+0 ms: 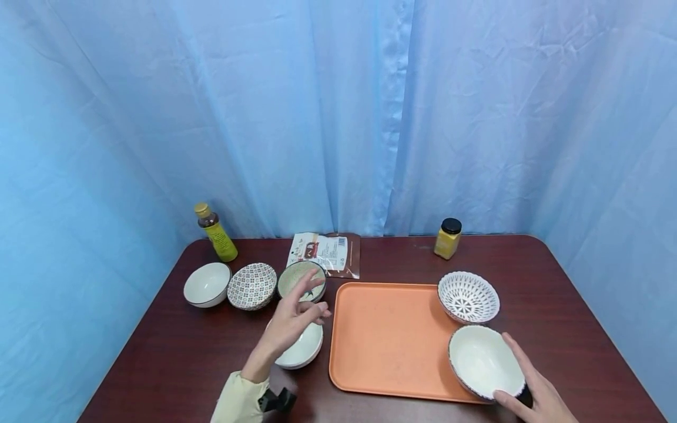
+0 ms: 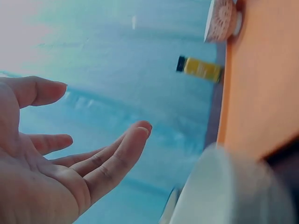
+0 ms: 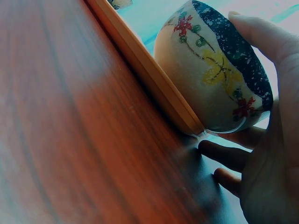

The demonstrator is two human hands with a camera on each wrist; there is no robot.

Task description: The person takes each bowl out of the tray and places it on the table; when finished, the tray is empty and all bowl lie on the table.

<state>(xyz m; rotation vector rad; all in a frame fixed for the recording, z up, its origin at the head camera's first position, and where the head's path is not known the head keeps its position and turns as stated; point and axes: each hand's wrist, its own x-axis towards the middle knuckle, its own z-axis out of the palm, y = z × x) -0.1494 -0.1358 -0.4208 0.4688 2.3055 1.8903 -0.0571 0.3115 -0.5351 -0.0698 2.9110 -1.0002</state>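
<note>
- My right hand (image 1: 542, 390) holds a white-lined round bowl with painted flowers and a dark speckled rim (image 1: 485, 361), thumb and fingers spread about its side.
- That bowl is at the near right corner of an orange rectangular tray (image 1: 388, 341); I cannot tell whether it rests there.
- My left hand (image 1: 291, 317) is spread and holds nothing, its fingers bent loosely above a plain white round bowl (image 1: 301, 349), partly hiding it and a speckled grey-green round bowl (image 1: 296, 275).
- Just beyond my held bowl, a white round bowl with dark leaf-like marks (image 1: 468, 296) overlaps the tray's far right corner.
</note>
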